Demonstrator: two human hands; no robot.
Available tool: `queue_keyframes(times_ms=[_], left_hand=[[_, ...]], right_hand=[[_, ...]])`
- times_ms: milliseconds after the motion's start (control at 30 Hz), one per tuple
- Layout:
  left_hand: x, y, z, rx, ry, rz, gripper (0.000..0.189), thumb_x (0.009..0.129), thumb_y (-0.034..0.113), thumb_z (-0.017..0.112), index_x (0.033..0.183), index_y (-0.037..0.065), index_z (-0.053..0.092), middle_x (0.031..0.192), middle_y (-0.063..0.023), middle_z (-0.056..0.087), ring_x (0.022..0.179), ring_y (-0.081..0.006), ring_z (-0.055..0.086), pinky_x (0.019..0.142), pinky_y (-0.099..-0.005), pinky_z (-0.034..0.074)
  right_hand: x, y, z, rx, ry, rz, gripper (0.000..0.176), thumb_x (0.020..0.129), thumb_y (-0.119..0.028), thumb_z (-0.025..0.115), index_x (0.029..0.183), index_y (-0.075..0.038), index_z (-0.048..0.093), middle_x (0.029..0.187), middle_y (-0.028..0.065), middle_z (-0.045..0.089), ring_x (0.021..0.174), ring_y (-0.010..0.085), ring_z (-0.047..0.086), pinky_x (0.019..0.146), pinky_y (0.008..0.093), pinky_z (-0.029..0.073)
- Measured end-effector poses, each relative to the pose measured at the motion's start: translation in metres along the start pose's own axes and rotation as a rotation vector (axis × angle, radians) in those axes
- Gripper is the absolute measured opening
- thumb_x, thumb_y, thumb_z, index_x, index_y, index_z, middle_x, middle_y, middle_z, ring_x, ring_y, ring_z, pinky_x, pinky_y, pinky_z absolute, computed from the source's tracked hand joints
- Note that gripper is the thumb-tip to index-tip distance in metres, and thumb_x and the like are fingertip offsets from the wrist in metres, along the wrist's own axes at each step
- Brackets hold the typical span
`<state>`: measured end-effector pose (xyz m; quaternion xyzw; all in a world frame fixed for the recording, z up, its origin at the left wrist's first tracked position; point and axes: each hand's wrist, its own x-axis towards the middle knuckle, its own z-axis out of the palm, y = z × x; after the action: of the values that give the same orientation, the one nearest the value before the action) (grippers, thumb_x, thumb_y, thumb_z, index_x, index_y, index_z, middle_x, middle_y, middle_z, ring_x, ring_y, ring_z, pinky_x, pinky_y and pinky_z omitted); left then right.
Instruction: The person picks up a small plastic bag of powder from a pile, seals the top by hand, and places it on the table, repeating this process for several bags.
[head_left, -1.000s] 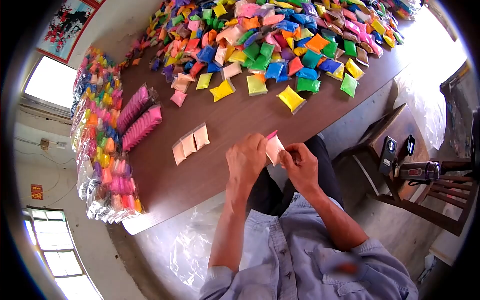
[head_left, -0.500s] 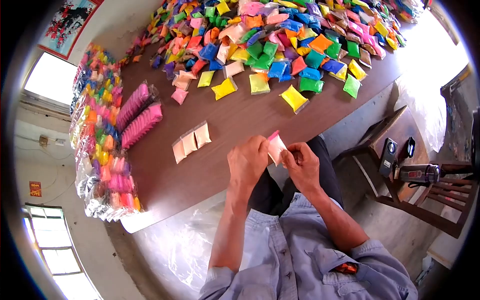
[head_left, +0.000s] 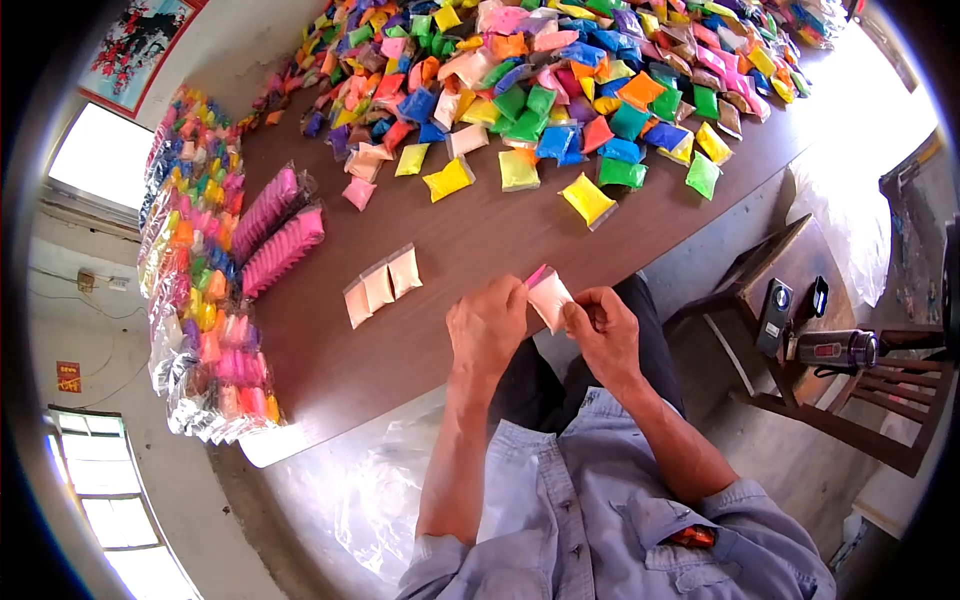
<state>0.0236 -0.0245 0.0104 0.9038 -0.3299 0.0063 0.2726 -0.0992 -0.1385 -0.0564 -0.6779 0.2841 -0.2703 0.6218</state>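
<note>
A small peach packet with a pink top edge (head_left: 548,299) is between my two hands, over the near edge of the table. My left hand (head_left: 488,325) has its fingers closed at the packet's upper left edge. Thumb and fingers of my right hand (head_left: 604,328) pinch its lower right side. To the left, three peach packets (head_left: 378,287) lie side by side on the brown table (head_left: 360,375). Beyond my hands, a yellow packet (head_left: 587,200) lies at the front of a large heap of coloured packets (head_left: 530,110).
Two rows of pink packets (head_left: 283,250) lie at the left, beside a long stack of bagged coloured packets (head_left: 205,290). At the right, a wooden stool (head_left: 745,290) holds a dark device (head_left: 776,316) and a flask (head_left: 838,347). Clear plastic sheeting (head_left: 360,490) lies below the table.
My left hand has shifted slightly left. The packet has moved a little left and turned, so more of its peach face shows. My right hand has barely moved.
</note>
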Motion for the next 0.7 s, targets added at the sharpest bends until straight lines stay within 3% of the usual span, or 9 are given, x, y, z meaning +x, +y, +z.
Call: queue_keyframes(times_ms=[67,167,300,367,567,700], left_hand=[[-0.001,0.001,-0.005,-0.033,0.034,0.065,0.010,0.094,0.018,0.070,0.089,0.010,0.070,0.085,-0.0119,0.072,0.079,-0.0367,0.070,0.068,-0.0481,0.054],[-0.013,0.014,-0.001,-0.106,0.089,0.184,0.011,0.092,0.016,0.073,0.089,0.007,0.072,0.079,-0.0124,0.071,0.076,-0.0368,0.071,0.068,-0.0449,0.055],[-0.018,0.016,0.000,-0.032,0.036,0.170,0.010,0.093,0.016,0.073,0.088,0.006,0.072,0.080,-0.0124,0.071,0.076,-0.0363,0.071,0.068,-0.0451,0.056],[-0.017,0.008,0.000,0.009,0.015,0.049,0.011,0.093,0.016,0.073,0.088,0.007,0.072,0.085,-0.0125,0.072,0.075,-0.0363,0.071,0.067,-0.0451,0.056],[-0.019,0.011,-0.011,-0.072,0.144,0.088,0.010,0.094,0.017,0.072,0.087,0.010,0.069,0.080,-0.0100,0.071,0.074,-0.0337,0.071,0.066,-0.0458,0.055],[-0.038,0.016,0.005,-0.109,0.125,0.173,0.011,0.095,0.017,0.072,0.087,0.011,0.069,0.077,-0.0101,0.070,0.072,-0.0329,0.071,0.065,-0.0445,0.055]], right_hand=[[0.000,-0.003,0.000,-0.006,-0.003,0.037,0.010,0.101,-0.005,0.070,0.104,0.002,0.064,0.081,0.0032,0.067,0.070,0.0049,0.063,0.061,0.0196,0.050],[-0.001,0.006,0.004,0.065,0.017,0.015,0.010,0.100,-0.004,0.070,0.104,0.003,0.064,0.081,0.0035,0.067,0.071,0.0053,0.064,0.062,0.0195,0.050],[0.000,-0.002,0.003,0.022,0.010,0.009,0.011,0.101,-0.004,0.070,0.105,0.004,0.063,0.082,0.0036,0.068,0.071,0.0057,0.064,0.062,0.0201,0.051],[-0.001,0.006,0.001,0.091,-0.026,0.047,0.010,0.102,-0.004,0.068,0.106,0.004,0.063,0.084,0.0043,0.069,0.072,0.0064,0.065,0.063,0.0207,0.053],[-0.005,0.005,0.001,0.119,-0.014,0.090,0.011,0.104,-0.006,0.063,0.108,0.004,0.063,0.089,0.0067,0.072,0.075,0.0095,0.069,0.072,0.0236,0.060],[-0.006,0.000,0.004,0.197,-0.003,0.099,0.011,0.104,-0.006,0.063,0.108,0.004,0.063,0.090,0.0075,0.072,0.077,0.0107,0.071,0.075,0.0256,0.062]])
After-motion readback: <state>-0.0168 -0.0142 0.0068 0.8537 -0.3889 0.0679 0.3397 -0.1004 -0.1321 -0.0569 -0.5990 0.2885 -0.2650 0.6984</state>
